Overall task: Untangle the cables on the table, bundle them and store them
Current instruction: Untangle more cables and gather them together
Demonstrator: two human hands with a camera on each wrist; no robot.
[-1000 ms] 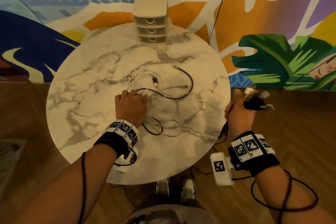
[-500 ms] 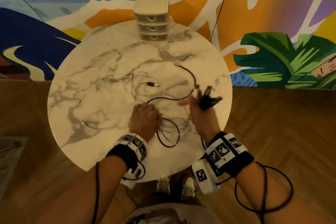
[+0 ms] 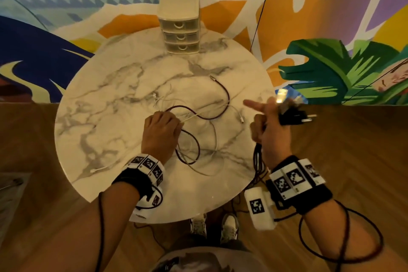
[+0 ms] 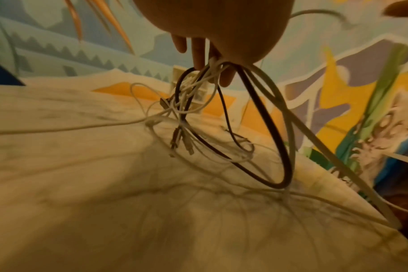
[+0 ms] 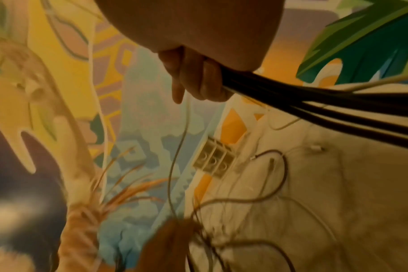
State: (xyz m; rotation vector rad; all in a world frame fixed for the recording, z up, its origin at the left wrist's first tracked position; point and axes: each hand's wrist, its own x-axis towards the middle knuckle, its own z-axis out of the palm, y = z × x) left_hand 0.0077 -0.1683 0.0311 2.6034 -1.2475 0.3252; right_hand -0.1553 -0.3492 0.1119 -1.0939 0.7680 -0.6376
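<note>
A tangle of thin white cables (image 3: 212, 139) and a dark purple cable (image 3: 223, 95) lies on the round marble table (image 3: 99, 117). My left hand (image 3: 162, 130) grips a bunch of these cables (image 4: 212, 77) and holds them lifted a little off the top. My right hand (image 3: 268, 126) hovers at the table's right edge and grips a folded black cable bundle (image 5: 314, 99), its black plug (image 3: 295, 117) sticking out to the right. The right index finger points left.
A small cream three-drawer organiser (image 3: 180, 31) stands at the table's far edge against the painted wall. Wooden floor surrounds the table. My shoes (image 3: 215, 225) show under the near edge.
My right hand with the black bundle swung in over the table, then back out to the right edge. My left hand shifted right and lifted the tangle.
</note>
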